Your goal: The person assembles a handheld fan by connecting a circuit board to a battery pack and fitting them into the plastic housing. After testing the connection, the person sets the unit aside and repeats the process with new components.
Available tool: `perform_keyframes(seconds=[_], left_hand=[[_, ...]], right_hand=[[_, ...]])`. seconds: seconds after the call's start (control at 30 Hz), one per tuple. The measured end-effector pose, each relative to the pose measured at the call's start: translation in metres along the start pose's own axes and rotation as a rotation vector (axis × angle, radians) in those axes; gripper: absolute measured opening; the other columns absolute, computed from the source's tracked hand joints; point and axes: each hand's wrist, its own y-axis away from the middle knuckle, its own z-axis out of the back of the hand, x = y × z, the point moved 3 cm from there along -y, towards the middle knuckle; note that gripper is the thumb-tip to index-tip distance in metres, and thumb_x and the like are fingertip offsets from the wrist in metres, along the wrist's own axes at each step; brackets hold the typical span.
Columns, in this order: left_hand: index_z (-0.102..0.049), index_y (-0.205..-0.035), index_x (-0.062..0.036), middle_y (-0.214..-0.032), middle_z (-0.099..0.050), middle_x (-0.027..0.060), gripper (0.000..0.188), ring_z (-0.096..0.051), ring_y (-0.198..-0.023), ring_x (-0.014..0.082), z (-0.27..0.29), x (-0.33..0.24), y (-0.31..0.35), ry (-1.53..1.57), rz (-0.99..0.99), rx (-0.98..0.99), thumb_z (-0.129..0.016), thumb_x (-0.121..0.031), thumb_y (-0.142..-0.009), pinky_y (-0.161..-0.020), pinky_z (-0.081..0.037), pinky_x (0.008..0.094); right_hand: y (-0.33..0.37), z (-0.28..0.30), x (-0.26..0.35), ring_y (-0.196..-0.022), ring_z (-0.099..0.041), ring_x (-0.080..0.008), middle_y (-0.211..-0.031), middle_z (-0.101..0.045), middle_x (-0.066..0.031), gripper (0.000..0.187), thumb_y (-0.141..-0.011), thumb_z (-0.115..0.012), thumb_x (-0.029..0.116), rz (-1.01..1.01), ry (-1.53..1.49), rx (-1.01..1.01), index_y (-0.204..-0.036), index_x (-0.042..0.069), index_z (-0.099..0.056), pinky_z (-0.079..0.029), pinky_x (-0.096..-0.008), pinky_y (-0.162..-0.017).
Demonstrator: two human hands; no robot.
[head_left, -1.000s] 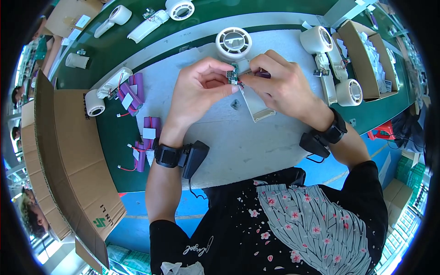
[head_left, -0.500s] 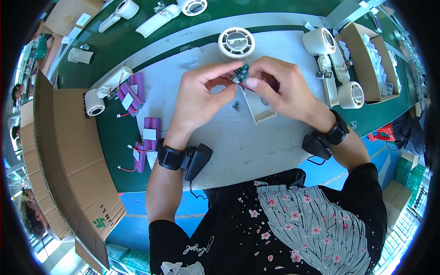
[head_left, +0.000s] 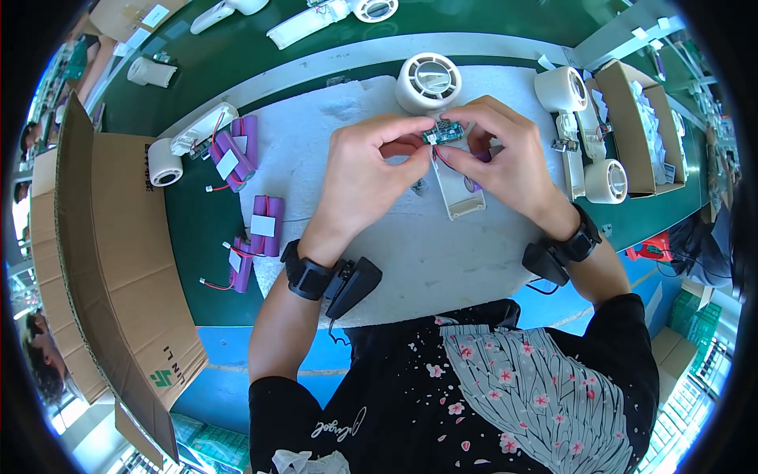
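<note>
Between both hands a small green circuit board [head_left: 444, 132] is held just above a white handheld fan. My left hand [head_left: 365, 162] pinches the board's left end, beside a white connector. My right hand [head_left: 509, 154] has its fingers closed at the board's right side. A red wire runs down from the board toward the right fingers. The round fan head [head_left: 429, 83] lies beyond the hands, and its open handle shell [head_left: 462, 203] points toward me. Something purple in the shell is mostly hidden by my right hand. A small dark part [head_left: 419, 187] lies left of the shell.
Purple battery packs [head_left: 267, 227] with red wires lie at the left, by a large cardboard box [head_left: 130, 229]. More white fans [head_left: 562, 89] stand at the right, beside an open carton [head_left: 659, 186] of wrapped pieces. A grey-white mat [head_left: 410, 261] covers the green table.
The circuit board has turned from steeply tilted to nearly level, its face showing more. Both hands stay on it. The whole view has shifted slightly.
</note>
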Motion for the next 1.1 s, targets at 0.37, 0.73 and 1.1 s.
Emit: perform_keyframes(seconds=[0.37,0.73,1.1], left_hand=[[-0.071,-0.097,0.0018,-0.090,-0.070,0.0133,0.022,-0.071,-0.078,0.0194,-0.0027,-0.0016,0.0006,-0.118,-0.121,-0.054,-0.068,0.002,-0.076,-0.070,-0.058,0.0271],[-0.070,-0.105,0.0020,-0.093,-0.069,0.0117,0.026,-0.068,-0.079,0.0144,-0.0009,-0.0046,0.0011,-0.200,-0.050,0.024,-0.067,0.006,-0.080,-0.071,-0.055,0.0235],[-0.069,-0.104,0.0033,-0.093,-0.067,0.0094,0.024,-0.066,-0.084,0.0130,-0.0002,-0.0004,0.0012,-0.066,0.025,0.049,-0.067,0.006,-0.080,-0.076,-0.054,0.0236]], right_hand=[[-0.0032,0.0000,-0.0022,-0.056,-0.049,-0.0071,-0.083,-0.064,-0.0040,0.039,-0.068,-0.079,0.003,0.078,0.055,-0.044,-0.106,0.006,-0.070,-0.040,-0.0213,-0.049],[-0.0054,-0.0014,-0.0065,-0.056,-0.049,-0.0064,-0.084,-0.065,-0.0044,0.036,-0.069,-0.078,0.000,0.037,0.014,-0.016,-0.104,0.005,-0.072,-0.040,-0.0209,-0.049],[-0.0027,0.0043,0.0007,-0.057,-0.049,-0.0069,-0.088,-0.063,-0.0043,0.025,-0.076,-0.073,0.000,-0.148,-0.090,0.039,-0.100,0.003,-0.071,-0.042,-0.0215,-0.053]])
